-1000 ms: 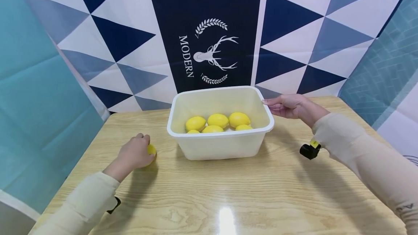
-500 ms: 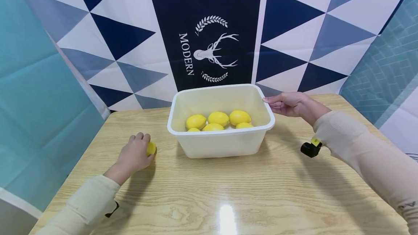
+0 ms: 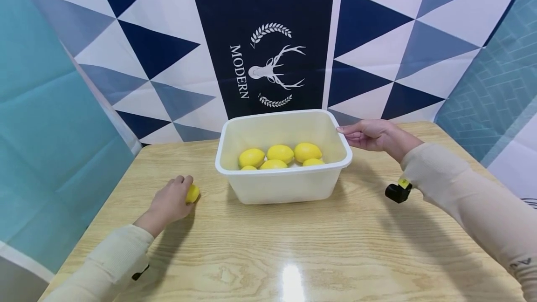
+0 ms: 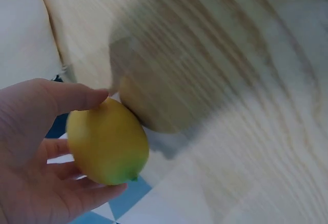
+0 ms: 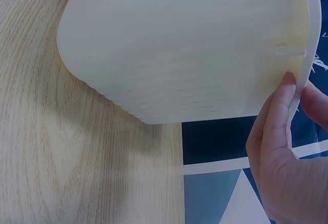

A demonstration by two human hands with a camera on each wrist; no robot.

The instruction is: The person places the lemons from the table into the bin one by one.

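On the table's left side my left hand grips a yellow lemon between thumb and fingers; a greenish tip shows at one end of it in the left wrist view. In the head view most of that lemon is hidden behind the hand. A white plastic tub stands at the middle back of the table, holding several lemons on its floor, some partly hidden by the front wall. At the tub's right end my right hand pinches the rim, with its thumb on the rim and its fingers against the outer wall.
The pale wood table reaches back to a wall cloth with triangles and a deer head. A teal cloth hangs along the left side. A black wrist camera sits under the right sleeve.
My left hand, holding the lemon, has shifted very slightly toward the lower left. The tub and my right hand stay in place.
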